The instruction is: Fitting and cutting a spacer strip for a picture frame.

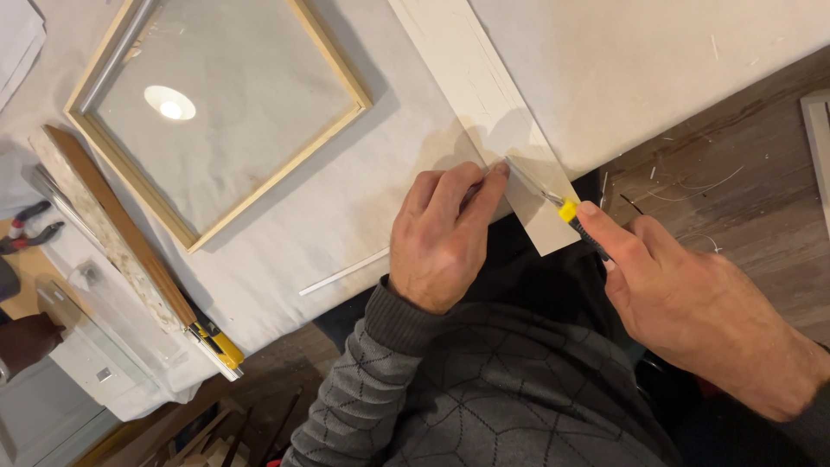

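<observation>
Cream-white board (484, 95) at one o'clock; yellow-and-black knife (577, 221); pale wood frame (216, 112) at ten; grey geometric-patterned sleeve (380, 380).

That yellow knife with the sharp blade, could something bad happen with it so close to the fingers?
Maybe. The left hand presses the white strip right beside the blade of the yellow knife held by the right hand, so a slip could nick a fingertip. The strip's end overhangs the table edge and might flex, spoiling the cut.

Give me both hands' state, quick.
Left hand: no grasp, fingers pressing down on the white strip.
Right hand: closed on the yellow utility knife.
</observation>
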